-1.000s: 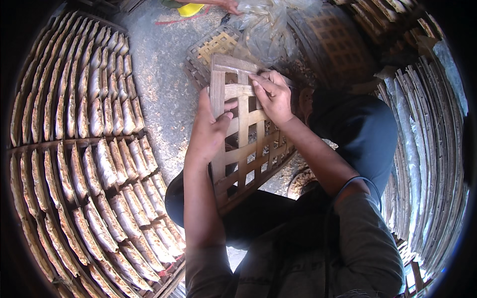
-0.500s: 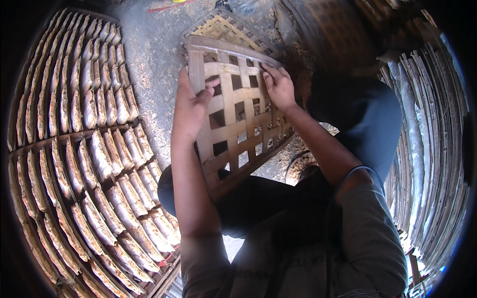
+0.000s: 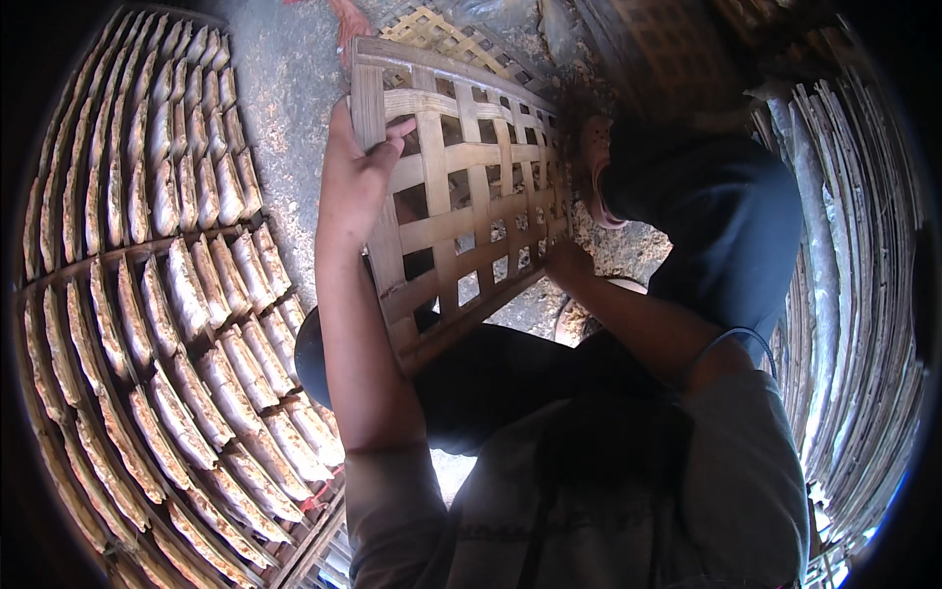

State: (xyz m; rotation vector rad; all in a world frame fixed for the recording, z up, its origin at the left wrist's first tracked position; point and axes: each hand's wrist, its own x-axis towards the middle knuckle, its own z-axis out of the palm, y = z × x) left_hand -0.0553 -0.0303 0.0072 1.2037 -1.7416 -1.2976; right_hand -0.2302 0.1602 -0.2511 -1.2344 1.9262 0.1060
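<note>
A woven bamboo tray (image 3: 459, 157), with open square gaps and a flat wooden frame, stands tilted over my lap. My left hand (image 3: 355, 182) is closed round its left rail, thumb and a fingertip showing on the woven side. At the lower right corner, my right hand (image 3: 569, 265) is in shadow, closed on the frame's edge; its fingers are mostly hidden. Just beyond the far left corner is another person's hand (image 3: 350, 25). A second woven bamboo tray (image 3: 432, 29) lies behind the first, partly covered by it.
Racks of pale, split, trough-like pieces (image 3: 186, 285) fill the left side. Stacked thin slats or sheets (image 3: 854, 265) stand at the right. My foot in a reddish clog (image 3: 597, 167) rests on the crumb-strewn floor (image 3: 280, 128). A round container (image 3: 571, 322) is partly hidden beneath my right forearm.
My right hand has moved from the tray's far rail down to its lower right corner. The tray and my left hand have shifted slightly left and away. Another person's hand has appeared at the top.
</note>
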